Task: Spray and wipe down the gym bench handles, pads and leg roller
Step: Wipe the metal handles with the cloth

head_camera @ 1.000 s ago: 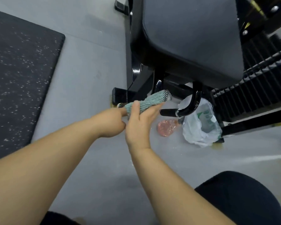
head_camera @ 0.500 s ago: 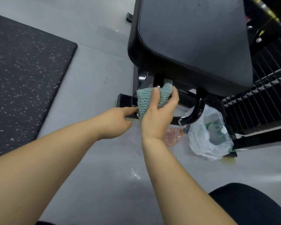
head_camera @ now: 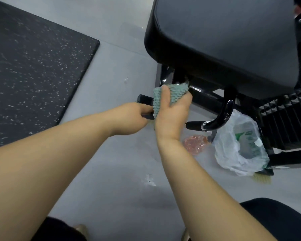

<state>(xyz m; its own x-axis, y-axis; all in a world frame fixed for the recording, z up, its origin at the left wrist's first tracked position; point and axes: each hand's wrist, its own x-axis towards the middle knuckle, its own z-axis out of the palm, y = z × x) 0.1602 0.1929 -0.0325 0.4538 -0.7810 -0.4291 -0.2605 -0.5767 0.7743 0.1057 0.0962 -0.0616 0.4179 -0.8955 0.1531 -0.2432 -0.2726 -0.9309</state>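
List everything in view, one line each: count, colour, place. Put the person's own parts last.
bench pad: one, black, upper right
bench frame: one, black metal, under the pad
handle: one, glossy black, curving down from under the pad, right of the hands
cloth: one, teal, at the frame below the pad's front edge
plastic bag: one, translucent white with green print, on the floor below the handle
crumpled plastic item: one, pinkish, on the floor left of the bag
mat: one, dark speckled, on the floor at left
floor: grey, centre
left hand: reaches behind the cloth, fingertips hidden
right hand: grips the cloth
knees: two, dark clothing, bottom edge
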